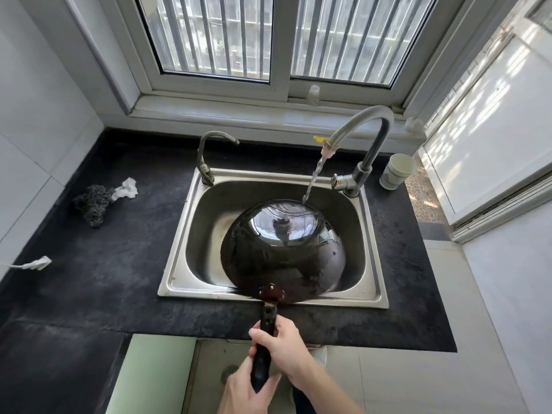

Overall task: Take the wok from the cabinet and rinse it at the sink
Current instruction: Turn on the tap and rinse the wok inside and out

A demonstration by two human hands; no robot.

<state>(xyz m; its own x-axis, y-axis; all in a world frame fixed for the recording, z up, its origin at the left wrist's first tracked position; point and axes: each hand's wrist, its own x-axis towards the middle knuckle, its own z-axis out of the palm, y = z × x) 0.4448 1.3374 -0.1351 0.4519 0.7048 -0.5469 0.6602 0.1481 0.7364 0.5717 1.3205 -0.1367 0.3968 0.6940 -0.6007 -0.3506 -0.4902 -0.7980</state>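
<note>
Your right hand (285,345) has its fingers (257,334) wrapped round the wok (283,249) handle; your left hand (248,386) pinches its end, low centre of the frame. The wok sits dome-up in the sink (179,282), rim on the front edge, handle running straight back toward you. Water (312,180) strikes the far slope; it may sheet off onto the counter (104,264), and a wet handle could twist loose.

wok (283,249) fills sink (268,297), counter (104,264) left open
</note>
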